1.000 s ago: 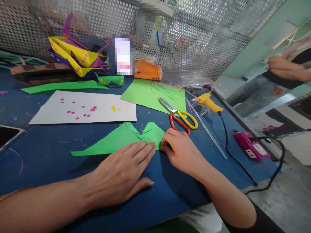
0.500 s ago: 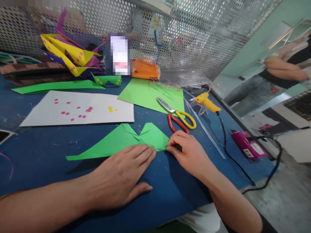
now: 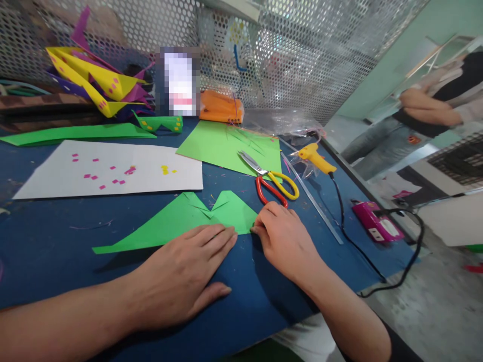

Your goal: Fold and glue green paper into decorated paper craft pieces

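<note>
On the blue table (image 3: 241,322) lies green paper (image 3: 154,229), left hand (image 3: 184,276) flat atop, right hand (image 3: 285,239) pinching its edge; metal mesh (image 3: 151,20) stands far.

Across my blue tabletop (image 3: 249,306) lay folded green paper (image 3: 162,223), a white sheet (image 3: 149,178), a light-green sheet (image 3: 213,143) and a magenta power strip (image 3: 377,222).

Plain green folded paper (image 3: 162,223) — white sheet (image 3: 166,183) flecked pink and yellow — red-and-yellow scissor handles (image 3: 259,187)
</note>
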Available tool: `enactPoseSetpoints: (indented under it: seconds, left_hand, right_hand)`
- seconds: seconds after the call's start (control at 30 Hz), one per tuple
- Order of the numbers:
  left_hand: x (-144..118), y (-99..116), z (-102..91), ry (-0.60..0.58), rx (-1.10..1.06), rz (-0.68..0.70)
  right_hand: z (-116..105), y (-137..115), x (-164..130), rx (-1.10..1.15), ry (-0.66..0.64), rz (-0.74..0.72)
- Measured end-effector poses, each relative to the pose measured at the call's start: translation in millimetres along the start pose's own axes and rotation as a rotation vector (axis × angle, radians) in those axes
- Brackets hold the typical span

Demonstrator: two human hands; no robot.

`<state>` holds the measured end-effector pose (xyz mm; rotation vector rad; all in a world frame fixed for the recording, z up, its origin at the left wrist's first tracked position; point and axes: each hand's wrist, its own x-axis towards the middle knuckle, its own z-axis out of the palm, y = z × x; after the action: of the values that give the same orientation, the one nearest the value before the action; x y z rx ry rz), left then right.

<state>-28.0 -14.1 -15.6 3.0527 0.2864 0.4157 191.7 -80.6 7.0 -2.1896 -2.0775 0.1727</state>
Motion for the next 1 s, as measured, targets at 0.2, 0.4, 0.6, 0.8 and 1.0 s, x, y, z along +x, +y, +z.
enactPoseSetpoints:
  seconds: [0.2,0.4,0.6,0.8,1.0]
  left_hand:
    - [15.4,4.6,-1.4,0.008,0.102,0.022]
    - [26.6,6.8,0.1,-0.017,0.123,0.019]
    - [25.1,6.9,2.7,0.035,0.119,0.018]
    - [24.0,8.4,4.6,0.035,0.096,0.000]
    - [25.0,7.8,4.0,0.026,0.095,-0.007]
  right_hand:
    - [2.0,0.8,2.5,0.024,-0.006,-0.010]
    - [2.8,10.5,4.1,0.182,0.025,-0.017]
    - [1.4,29.7,-3.5,0.441,0.056,-0.018]
    - [5.1,31.8,-7.6,0.447,0.101,0.005]
    - [5.1,32.5,-5.7,0.443,0.104,-0.009]
